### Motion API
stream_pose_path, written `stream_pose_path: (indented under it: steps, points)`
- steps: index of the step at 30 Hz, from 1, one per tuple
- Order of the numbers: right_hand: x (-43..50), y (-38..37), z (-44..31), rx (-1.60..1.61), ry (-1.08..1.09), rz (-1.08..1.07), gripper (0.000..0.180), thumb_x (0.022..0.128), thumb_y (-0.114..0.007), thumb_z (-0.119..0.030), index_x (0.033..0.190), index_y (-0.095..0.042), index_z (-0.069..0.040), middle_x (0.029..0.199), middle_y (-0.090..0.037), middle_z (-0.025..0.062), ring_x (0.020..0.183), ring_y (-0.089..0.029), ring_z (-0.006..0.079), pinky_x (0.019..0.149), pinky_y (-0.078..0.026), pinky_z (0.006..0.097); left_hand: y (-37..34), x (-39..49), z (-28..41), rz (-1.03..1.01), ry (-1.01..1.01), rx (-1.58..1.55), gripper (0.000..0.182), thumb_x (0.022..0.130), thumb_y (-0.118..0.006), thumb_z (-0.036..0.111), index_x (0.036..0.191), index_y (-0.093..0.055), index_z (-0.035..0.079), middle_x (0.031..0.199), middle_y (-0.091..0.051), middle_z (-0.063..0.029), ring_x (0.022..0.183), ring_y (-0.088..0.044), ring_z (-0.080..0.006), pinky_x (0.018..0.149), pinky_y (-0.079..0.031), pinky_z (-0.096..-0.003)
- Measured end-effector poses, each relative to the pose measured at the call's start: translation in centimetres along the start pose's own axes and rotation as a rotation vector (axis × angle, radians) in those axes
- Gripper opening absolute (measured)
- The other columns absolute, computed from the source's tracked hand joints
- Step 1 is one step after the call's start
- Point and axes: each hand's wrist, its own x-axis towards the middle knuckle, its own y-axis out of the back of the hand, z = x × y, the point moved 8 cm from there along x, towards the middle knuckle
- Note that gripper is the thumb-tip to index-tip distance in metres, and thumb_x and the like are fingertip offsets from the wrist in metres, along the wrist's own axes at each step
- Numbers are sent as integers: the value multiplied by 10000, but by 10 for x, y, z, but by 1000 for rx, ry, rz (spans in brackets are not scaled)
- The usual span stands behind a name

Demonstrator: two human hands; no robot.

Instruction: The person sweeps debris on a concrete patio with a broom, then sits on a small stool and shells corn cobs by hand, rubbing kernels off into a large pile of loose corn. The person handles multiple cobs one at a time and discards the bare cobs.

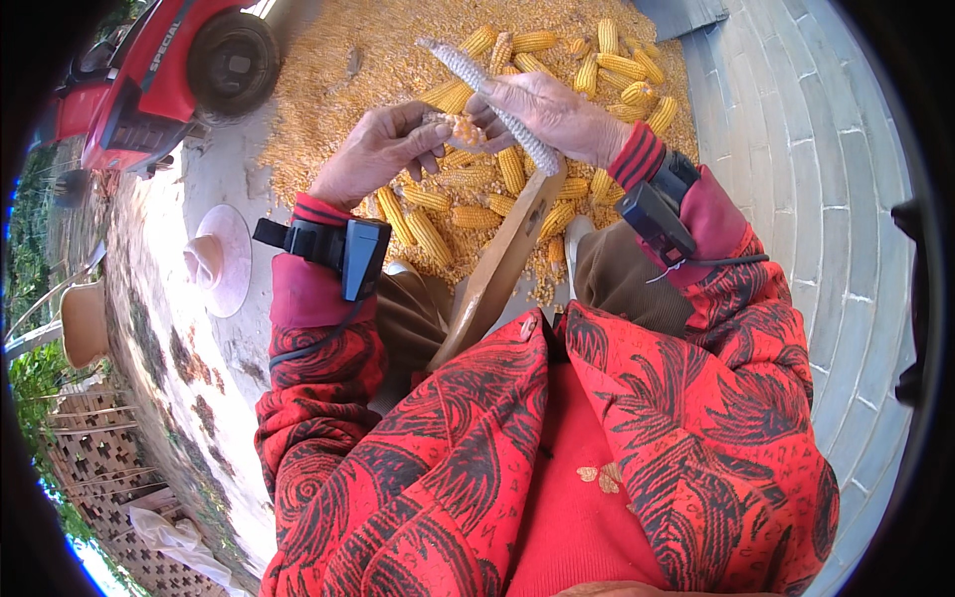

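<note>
My left hand [399,145] grips one end of a partly shelled corn cob [468,133], with orange kernels left near its right end. A bare, pale corn cob [515,134] lies slantwise in my right hand [556,112], whose fingertips also reach the partly shelled cob. Below the bare cob's lower end, a wooden board [500,261] rises at a slant between my knees. Yellow ears of corn [429,237] lie under and around my hands on a spread of loose kernels [328,97].
A red vehicle [142,89] with a black wheel [233,63] stands at the upper left. A pale brimmed hat [218,260] rests on the concrete at left. To the right runs a grey brick wall [791,186]. Perforated brickwork [104,463] appears at lower left.
</note>
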Motion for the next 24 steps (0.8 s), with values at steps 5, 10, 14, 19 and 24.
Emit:
stream_pose_path:
  steps: [5, 10, 14, 19, 24]
  points:
    - [-5, -11, -20, -417, 259, 191, 328, 994, -455, -271, 937, -557, 36, 765, -577, 127, 684, -545, 181, 633, -446, 359, -1, 13, -18, 215, 120, -19, 314, 985, -520, 290, 951, -628, -3, 712, -602, -34, 580, -576, -92, 520, -490, -233]
    - [6, -23, -10, -422, 118, 243, 328, 1026, -394, -275, 956, -540, 10, 699, -567, 103, 622, -569, 183, 561, -451, 322, -21, 20, -22, 326, 98, -418, 298, 958, -492, 228, 935, -608, -46, 776, -669, -108, 570, -641, -150, 480, -543, -258]
    - [11, -13, -4, -593, 94, 357, 379, 1025, -389, -327, 891, -521, 3, 628, -511, 103, 548, -521, 192, 517, -420, 348, -24, 25, -29, 366, 71, -459, 296, 958, -493, 236, 909, -610, -32, 704, -648, -88, 535, -617, -143, 473, -527, -260]
    - [10, -11, 0, -507, 116, 290, 400, 1021, -398, -364, 885, -535, -13, 631, -511, 40, 566, -512, 127, 504, -422, 301, -24, 24, -39, 410, 83, -435, 266, 944, -531, 208, 884, -609, -39, 652, -629, -75, 505, -602, -142, 463, -511, -261]
    - [4, -1, 14, -199, -8, 289, 377, 1015, -420, -370, 889, -550, -39, 663, -507, -11, 552, -499, 79, 482, -432, 244, -25, 14, -23, 401, 8, -258, 244, 946, -551, 195, 889, -599, -38, 645, -628, -77, 511, -605, -134, 467, -511, -266]
